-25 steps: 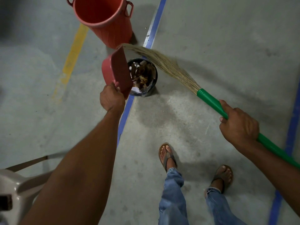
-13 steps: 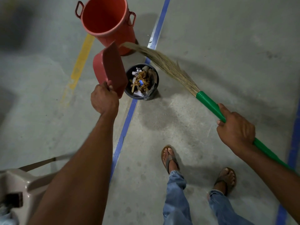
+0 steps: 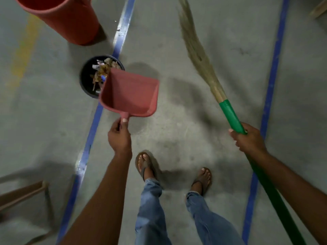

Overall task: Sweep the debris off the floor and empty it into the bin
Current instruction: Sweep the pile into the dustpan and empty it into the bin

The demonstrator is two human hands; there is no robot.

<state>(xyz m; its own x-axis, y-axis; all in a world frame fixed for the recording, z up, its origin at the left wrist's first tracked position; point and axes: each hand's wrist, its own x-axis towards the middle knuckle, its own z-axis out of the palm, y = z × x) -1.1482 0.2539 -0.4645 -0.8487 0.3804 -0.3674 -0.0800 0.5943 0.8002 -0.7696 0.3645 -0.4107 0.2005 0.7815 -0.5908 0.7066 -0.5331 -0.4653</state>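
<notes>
Black bin (image 3: 84, 82) beyond left hand (image 3: 119, 137) with dustpan (image 3: 131, 92)

The grey concrete floor (image 3: 177, 138) bears blue lines (image 3: 92, 131) and a yellow stripe (image 3: 24, 50). A black bin (image 3: 85, 75) holding debris (image 3: 101, 71) stands at ten o'clock, a red bucket (image 3: 70, 20) at eleven, sandalled feet (image 3: 144, 165) at six.

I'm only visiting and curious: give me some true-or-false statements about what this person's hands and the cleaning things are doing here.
1. The left hand holds the red dustpan by its handle. True.
2. The dustpan is heaped with leaves. False: its inside looks empty.
3. The small black bin has debris in it. True.
4. The right hand grips the broom. True.
5. The broom's handle is yellow. False: it is green.
</notes>
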